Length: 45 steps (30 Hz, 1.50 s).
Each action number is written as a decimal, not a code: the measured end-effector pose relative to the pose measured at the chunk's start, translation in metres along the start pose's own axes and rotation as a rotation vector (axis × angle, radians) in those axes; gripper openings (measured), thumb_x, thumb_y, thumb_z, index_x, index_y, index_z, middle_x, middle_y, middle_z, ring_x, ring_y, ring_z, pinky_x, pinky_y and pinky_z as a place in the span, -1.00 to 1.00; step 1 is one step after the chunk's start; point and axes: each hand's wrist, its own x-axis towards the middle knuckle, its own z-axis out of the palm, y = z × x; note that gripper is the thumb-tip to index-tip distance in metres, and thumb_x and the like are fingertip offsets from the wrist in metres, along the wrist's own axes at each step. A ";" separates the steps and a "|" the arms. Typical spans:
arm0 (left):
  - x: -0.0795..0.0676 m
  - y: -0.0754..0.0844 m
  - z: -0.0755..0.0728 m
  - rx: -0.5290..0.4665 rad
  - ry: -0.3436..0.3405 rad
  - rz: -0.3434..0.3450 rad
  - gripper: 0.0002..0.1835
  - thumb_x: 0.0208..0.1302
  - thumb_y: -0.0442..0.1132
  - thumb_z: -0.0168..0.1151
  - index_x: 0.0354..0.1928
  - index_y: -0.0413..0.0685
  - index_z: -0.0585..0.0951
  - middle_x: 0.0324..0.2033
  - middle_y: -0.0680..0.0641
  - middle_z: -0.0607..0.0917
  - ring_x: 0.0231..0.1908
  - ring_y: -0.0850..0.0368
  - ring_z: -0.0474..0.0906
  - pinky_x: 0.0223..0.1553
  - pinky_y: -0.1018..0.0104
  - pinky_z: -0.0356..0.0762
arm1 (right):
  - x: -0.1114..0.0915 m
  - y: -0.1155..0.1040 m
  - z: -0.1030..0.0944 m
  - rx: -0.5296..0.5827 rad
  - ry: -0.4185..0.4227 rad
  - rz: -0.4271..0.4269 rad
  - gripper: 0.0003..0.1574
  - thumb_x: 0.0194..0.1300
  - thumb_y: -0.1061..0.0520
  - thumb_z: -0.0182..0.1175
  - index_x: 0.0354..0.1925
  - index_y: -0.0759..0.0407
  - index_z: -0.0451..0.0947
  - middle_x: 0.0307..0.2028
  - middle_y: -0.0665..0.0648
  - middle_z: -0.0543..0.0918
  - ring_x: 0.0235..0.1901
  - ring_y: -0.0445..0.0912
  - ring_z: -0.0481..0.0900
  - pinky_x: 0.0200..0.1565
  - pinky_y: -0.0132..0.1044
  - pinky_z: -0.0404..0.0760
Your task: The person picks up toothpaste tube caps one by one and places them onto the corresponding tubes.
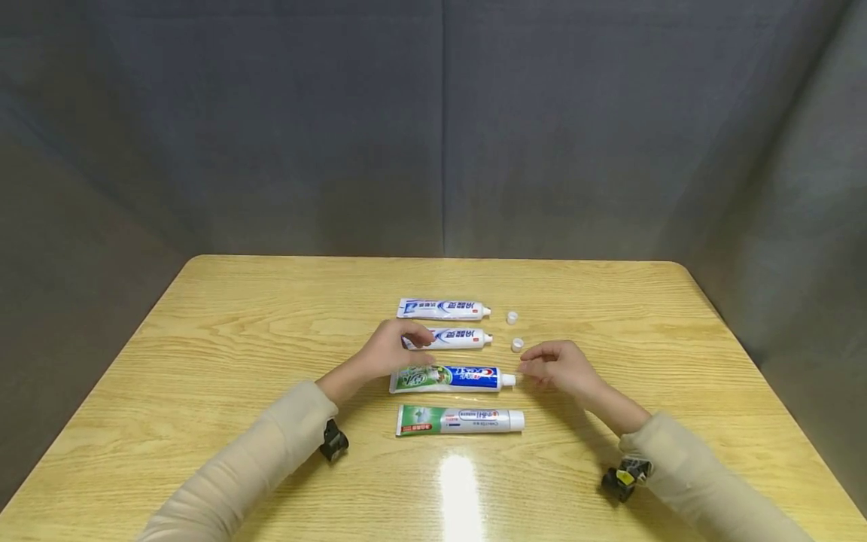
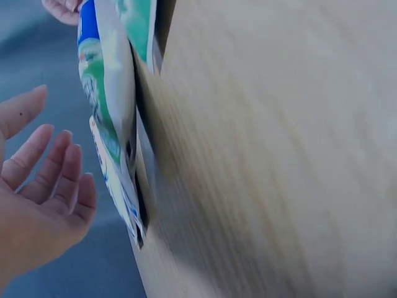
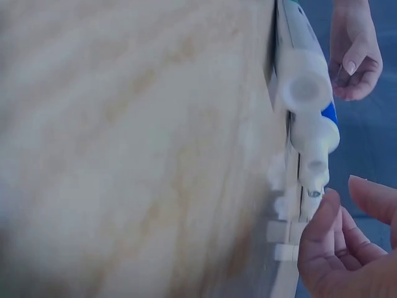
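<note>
My left hand [image 1: 400, 346] hovers over the left part of a white-and-blue toothpaste tube [image 1: 457, 339] and the tail of a green-and-blue toothpaste tube [image 1: 470, 379]. Its fingers are spread and relaxed in the left wrist view, with a gap between them and the tubes. Just right of the green-and-blue tube's white cap [image 1: 508, 380] is my right hand [image 1: 562, 369], fingers loosely bent around nothing. Beside the white-and-blue tube's bare nozzle lies a loose white cap [image 1: 518, 345].
Farther back lies another uncapped white-and-blue tube [image 1: 443, 309], with a second loose cap [image 1: 512, 318] at its right. A capped green-and-silver tube [image 1: 460, 420] lies nearest me. All rest on a wooden table [image 1: 271, 301], with a grey curtain [image 1: 305, 150] behind it.
</note>
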 end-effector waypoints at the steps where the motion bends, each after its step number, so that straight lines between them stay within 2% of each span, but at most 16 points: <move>1: 0.002 -0.001 -0.002 -0.005 0.012 -0.010 -0.73 -0.02 -0.33 0.38 -0.23 -0.27 0.62 -0.27 -0.14 0.63 -0.24 0.00 0.51 -0.22 0.28 0.47 | 0.002 0.000 -0.002 -0.014 0.014 -0.009 -0.66 0.15 0.27 0.20 -0.15 0.53 0.49 -0.46 0.19 0.61 -0.51 -0.05 0.53 -0.42 -0.22 0.57; 6: 0.012 -0.006 -0.008 0.013 0.037 -0.014 -0.68 -0.02 -0.30 0.39 -0.18 -0.26 0.62 -0.24 -0.14 0.63 -0.20 -0.03 0.49 -0.22 0.28 0.45 | 0.012 0.000 -0.008 -0.053 0.057 -0.041 -0.55 0.11 0.27 0.24 -0.06 0.51 0.44 -0.56 0.13 0.54 -0.55 -0.02 0.49 -0.47 -0.22 0.52; 11: 0.022 -0.011 -0.012 0.034 0.019 -0.021 -0.59 -0.03 -0.28 0.40 -0.08 -0.27 0.58 -0.16 -0.15 0.62 -0.15 -0.02 0.47 -0.18 0.23 0.45 | 0.022 0.001 -0.009 -0.064 0.063 -0.043 -0.50 0.07 0.31 0.26 -0.02 0.51 0.41 -0.62 0.07 0.49 -0.59 -0.07 0.44 -0.50 -0.26 0.49; 18: 0.026 -0.022 -0.006 0.060 0.019 -0.100 -0.56 -0.05 -0.25 0.42 -0.06 -0.18 0.59 -0.14 -0.08 0.61 -0.17 0.06 0.46 -0.13 0.23 0.44 | 0.030 0.005 -0.005 -0.039 0.051 0.013 -0.48 0.06 0.33 0.27 -0.01 0.54 0.39 -0.67 0.05 0.44 -0.64 -0.13 0.40 -0.56 -0.33 0.40; 23: 0.027 -0.028 -0.002 0.064 0.012 -0.130 -0.55 -0.07 -0.23 0.44 -0.07 -0.16 0.60 -0.15 -0.05 0.62 -0.17 0.08 0.45 -0.12 0.23 0.43 | 0.035 0.012 -0.002 -0.048 0.042 0.062 -0.48 0.06 0.33 0.27 -0.01 0.52 0.39 -0.68 0.05 0.42 -0.64 -0.14 0.39 -0.56 -0.33 0.39; 30: 0.029 -0.029 0.002 0.061 -0.008 -0.098 -0.57 -0.10 -0.25 0.45 -0.11 -0.20 0.61 -0.18 -0.08 0.62 -0.18 0.07 0.46 -0.09 0.22 0.41 | 0.039 0.017 0.001 -0.055 0.043 0.097 -0.53 0.04 0.34 0.27 -0.05 0.47 0.43 -0.67 0.03 0.38 -0.66 -0.16 0.32 -0.60 -0.37 0.32; 32: 0.031 -0.029 0.002 0.043 -0.007 -0.112 -0.57 -0.10 -0.26 0.45 -0.11 -0.20 0.61 -0.18 -0.08 0.62 -0.18 0.08 0.46 -0.09 0.23 0.41 | 0.041 0.018 0.001 -0.055 0.049 0.099 -0.56 0.03 0.35 0.28 -0.08 0.45 0.45 -0.68 0.03 0.36 -0.67 -0.17 0.31 -0.62 -0.38 0.30; 38: 0.036 -0.031 0.003 0.032 -0.008 -0.142 -0.58 -0.11 -0.27 0.46 -0.12 -0.18 0.62 -0.18 -0.05 0.62 -0.17 0.11 0.45 -0.07 0.23 0.40 | 0.043 0.020 0.001 -0.069 0.045 0.075 -0.60 0.01 0.35 0.29 -0.13 0.44 0.48 -0.70 0.02 0.35 -0.68 -0.17 0.30 -0.64 -0.39 0.29; 45: 0.040 -0.035 0.005 0.051 -0.047 -0.113 -0.55 -0.14 -0.30 0.47 -0.11 -0.20 0.62 -0.26 -0.03 0.62 -0.24 0.13 0.47 -0.15 0.29 0.43 | 0.046 0.021 0.000 -0.073 0.031 0.064 -0.61 0.01 0.35 0.29 -0.13 0.43 0.49 -0.71 0.01 0.32 -0.70 -0.17 0.26 -0.66 -0.39 0.24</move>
